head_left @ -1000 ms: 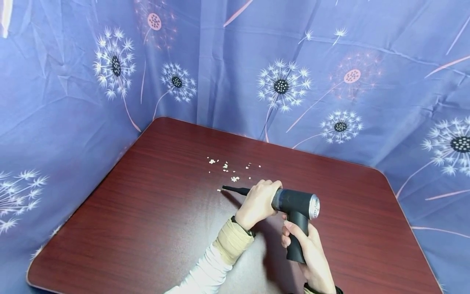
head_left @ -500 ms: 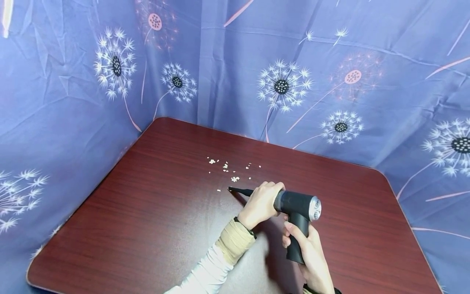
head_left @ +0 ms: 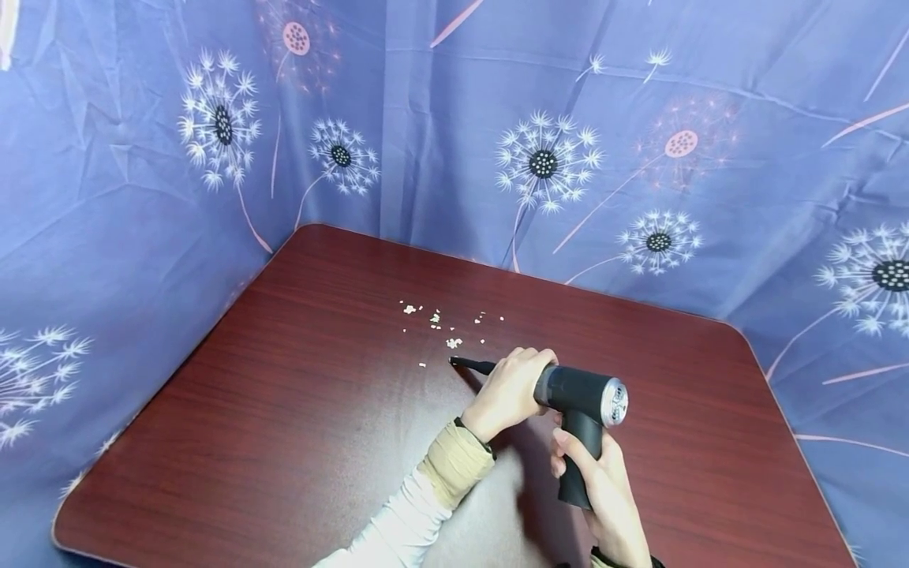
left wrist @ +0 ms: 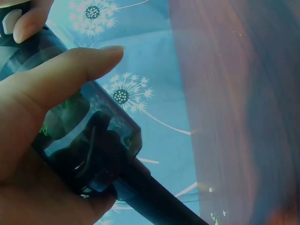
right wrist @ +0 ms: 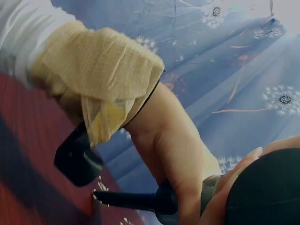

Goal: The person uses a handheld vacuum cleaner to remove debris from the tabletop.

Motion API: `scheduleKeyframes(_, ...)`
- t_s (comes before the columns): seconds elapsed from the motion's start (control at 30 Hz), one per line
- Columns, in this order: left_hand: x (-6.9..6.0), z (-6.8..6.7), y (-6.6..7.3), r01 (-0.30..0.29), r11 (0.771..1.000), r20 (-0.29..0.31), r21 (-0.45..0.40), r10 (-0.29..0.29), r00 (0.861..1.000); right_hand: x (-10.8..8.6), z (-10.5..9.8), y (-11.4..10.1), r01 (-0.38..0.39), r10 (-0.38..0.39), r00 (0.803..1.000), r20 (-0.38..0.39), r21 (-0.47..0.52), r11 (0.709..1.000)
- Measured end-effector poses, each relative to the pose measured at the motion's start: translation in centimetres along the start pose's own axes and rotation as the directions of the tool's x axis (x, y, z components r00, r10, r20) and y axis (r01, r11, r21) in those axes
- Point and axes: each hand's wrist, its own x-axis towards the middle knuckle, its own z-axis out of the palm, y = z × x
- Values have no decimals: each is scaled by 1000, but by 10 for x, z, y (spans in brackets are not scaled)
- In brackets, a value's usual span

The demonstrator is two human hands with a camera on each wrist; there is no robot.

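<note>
A black handheld vacuum cleaner (head_left: 577,390) is held above the table, its slim nozzle (head_left: 472,365) pointing left and down. My left hand (head_left: 510,394) grips its front part, where the left wrist view shows a clear dust cup (left wrist: 110,136) with a dark part inside. The left thumb lies across that cup. My right hand (head_left: 607,485) holds the handle (head_left: 578,457) from below, fingers curled round it. Small white bits (head_left: 453,344) lie scattered just beyond the nozzle tip, and one lone bit (head_left: 422,364) lies to its left. Whether the tip touches the tabletop, I cannot tell.
The reddish-brown wooden table (head_left: 284,410) has rounded corners and bare wood around the bits. Blue curtains (head_left: 454,158) with dandelion prints hang along its back, left and right. A beige wrap (head_left: 454,465) covers my left wrist.
The vacuum cleaner and both hands have shifted slightly right, taking the nozzle tip away from the lone white bit. The scattered bits look unchanged, and both grips are the same.
</note>
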Motion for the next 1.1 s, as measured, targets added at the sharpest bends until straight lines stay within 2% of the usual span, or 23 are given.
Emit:
scheduleKeyframes(0.37,-2,4,3,-2,1000,-14,9,2,1000,-3,-5,2,-20,18,999,-32,-85,996)
scheduleKeyframes(0.53,-6,10,7,-9,1000,-81,-3,8,997,-5,-12,2,2,-9,999,-34,-196,981)
scheduleKeyframes(0.63,-8,15,10,-24,1000,-133,-17,22,991,-6,-18,4,23,-32,999,-34,-252,967)
scheduleKeyframes(0.73,-11,21,11,-52,998,-160,-20,48,986,-8,-26,9,45,-53,998,-19,-298,954)
scheduleKeyframes(0.8,-14,23,11,-75,997,-158,-20,71,985,-10,-32,14,76,-80,997,1,-347,935)
scheduleKeyframes(1.0,-21,25,7,-161,987,-130,25,163,978,-17,-46,30,227,-213,973,86,-509,831)
scheduleKeyframes(1.1,-21,27,5,-228,973,-140,26,230,963,-19,-48,32,237,-234,969,73,-534,812)
